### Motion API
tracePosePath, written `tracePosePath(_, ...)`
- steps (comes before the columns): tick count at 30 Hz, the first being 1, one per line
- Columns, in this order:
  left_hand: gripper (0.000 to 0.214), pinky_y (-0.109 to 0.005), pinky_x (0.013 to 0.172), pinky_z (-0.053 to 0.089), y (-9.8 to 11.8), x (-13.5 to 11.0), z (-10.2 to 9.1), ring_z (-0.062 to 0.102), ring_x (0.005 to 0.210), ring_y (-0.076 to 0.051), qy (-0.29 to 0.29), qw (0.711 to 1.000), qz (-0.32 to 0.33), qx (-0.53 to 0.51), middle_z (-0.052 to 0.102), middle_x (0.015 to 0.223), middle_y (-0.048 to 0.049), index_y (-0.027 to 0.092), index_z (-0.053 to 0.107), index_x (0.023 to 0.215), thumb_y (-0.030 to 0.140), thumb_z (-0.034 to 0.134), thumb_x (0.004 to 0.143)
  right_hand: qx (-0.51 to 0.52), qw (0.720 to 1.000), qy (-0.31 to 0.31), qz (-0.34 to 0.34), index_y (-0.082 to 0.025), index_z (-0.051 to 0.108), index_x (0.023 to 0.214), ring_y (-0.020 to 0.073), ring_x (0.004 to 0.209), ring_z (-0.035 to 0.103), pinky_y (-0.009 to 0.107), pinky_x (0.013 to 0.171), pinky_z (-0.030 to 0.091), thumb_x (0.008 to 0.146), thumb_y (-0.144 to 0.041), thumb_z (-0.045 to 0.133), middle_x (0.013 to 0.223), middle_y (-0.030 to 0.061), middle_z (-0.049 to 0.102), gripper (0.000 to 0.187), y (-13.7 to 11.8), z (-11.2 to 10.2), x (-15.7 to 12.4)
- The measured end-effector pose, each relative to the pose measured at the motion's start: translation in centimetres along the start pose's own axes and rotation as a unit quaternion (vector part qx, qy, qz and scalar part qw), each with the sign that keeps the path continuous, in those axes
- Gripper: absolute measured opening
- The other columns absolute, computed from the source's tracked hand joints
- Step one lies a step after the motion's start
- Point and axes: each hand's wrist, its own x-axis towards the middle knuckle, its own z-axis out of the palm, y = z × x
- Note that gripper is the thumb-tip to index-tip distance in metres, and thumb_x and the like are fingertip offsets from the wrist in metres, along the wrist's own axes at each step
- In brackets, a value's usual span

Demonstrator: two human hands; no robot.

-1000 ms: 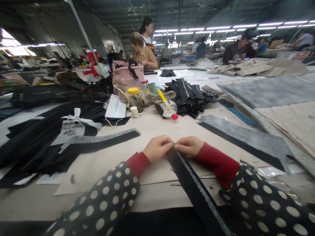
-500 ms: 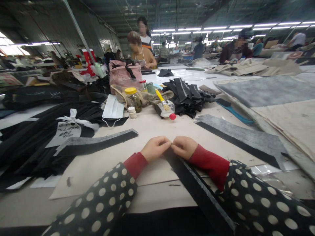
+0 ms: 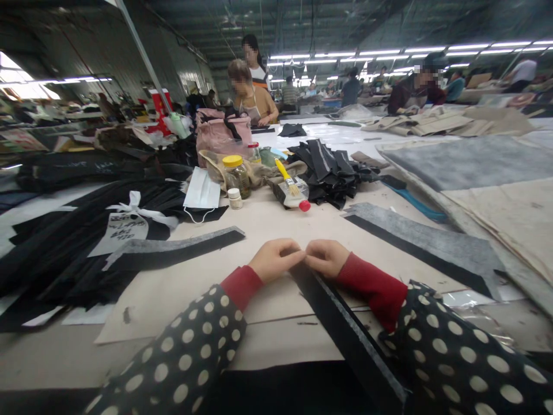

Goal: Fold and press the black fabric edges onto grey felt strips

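A long black fabric strip (image 3: 334, 323) with a grey edge runs from the near side of the table up to my fingers. At its far end my left hand (image 3: 276, 258) pinches the fabric between thumb and fingers. My right hand (image 3: 327, 257) grips the same end just beside it, the fingertips of both hands nearly touching. To the left lies a curved grey-and-black fabric piece (image 3: 181, 248). On the right are larger grey pieces with a black edge (image 3: 423, 242), lying flat.
Beyond my hands stand a yellow-lidded jar (image 3: 236, 176), a small white bottle (image 3: 235, 199), a yellow-handled brush (image 3: 286, 176) and a heap of black pieces (image 3: 332, 170). A tagged black fabric bundle (image 3: 64, 248) fills the left. People work farther back.
The view has shifted slightly, so the whole scene sits a little to the right. Both hands keep their hold on the strip's far end, with hardly any movement.
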Motion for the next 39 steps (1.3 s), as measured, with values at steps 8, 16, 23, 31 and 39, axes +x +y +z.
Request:
tracePosePath(8, 0.024, -0.019, 0.054, 0.035, 0.0, 0.1, 0.1, 0.044, 0.058, -0.009, 0.007, 1.000, -0.003, -0.012, 0.050, 0.059, 0.0022, 0.013, 0.056, 0.065, 0.033, 0.047, 0.075, 0.146, 0.981, -0.086, 0.098, -0.015, 0.046, 0.061, 0.0064, 0.047, 0.037, 0.020, 0.045, 0.030, 0.070, -0.038, 0.048, 0.052, -0.0037, 0.042, 0.025, 0.3, 0.0, 0.2)
tracePosePath(16, 0.024, -0.020, 0.055, 0.034, -0.8, 0.7, -0.8, 0.042, 0.057, -0.009, 0.041, 0.998, -0.020, -0.050, 0.047, 0.058, 0.0030, 0.013, 0.054, 0.063, 0.035, 0.049, 0.073, 0.199, 0.967, -0.094, 0.127, -0.014, 0.048, 0.066, 0.0057, 0.046, 0.038, 0.019, 0.043, 0.029, 0.067, -0.048, 0.050, 0.052, -0.0042, 0.044, 0.034, 0.7, 0.3, 0.5)
tracePosePath(23, 0.027, -0.020, 0.055, 0.032, -2.4, 1.0, -3.8, 0.041, 0.059, -0.010, 0.137, 0.988, -0.021, -0.074, 0.046, 0.060, 0.0029, 0.013, 0.055, 0.067, 0.039, 0.050, 0.072, 0.226, 0.949, -0.124, 0.181, -0.015, 0.046, 0.063, 0.0037, 0.040, 0.031, 0.019, 0.038, 0.024, 0.060, -0.055, 0.055, 0.046, -0.0072, 0.037, 0.041, 0.5, -0.6, -1.1)
tracePosePath(31, 0.026, -0.020, 0.057, 0.033, -2.9, 0.9, -5.6, 0.044, 0.062, -0.010, 0.241, 0.961, -0.023, -0.133, 0.049, 0.061, 0.0026, 0.015, 0.057, 0.066, 0.040, 0.054, 0.070, 0.079, 0.992, -0.037, 0.090, -0.015, 0.057, 0.081, 0.0143, 0.069, 0.053, 0.027, 0.066, 0.042, 0.075, -0.043, 0.044, 0.074, 0.0037, 0.060, 0.031, 2.1, -4.3, -4.8)
tracePosePath(39, 0.036, -0.018, 0.049, 0.033, -3.9, 1.4, -5.4, 0.043, 0.056, -0.008, 0.332, 0.907, -0.052, -0.255, 0.051, 0.072, 0.0001, 0.016, 0.056, 0.094, 0.044, 0.048, 0.073, -0.058, 0.951, 0.302, 0.020, -0.016, 0.061, 0.090, 0.0171, 0.077, 0.057, 0.029, 0.071, 0.044, 0.074, -0.034, 0.044, 0.083, 0.0039, 0.063, 0.029, 0.8, -11.5, 2.8)
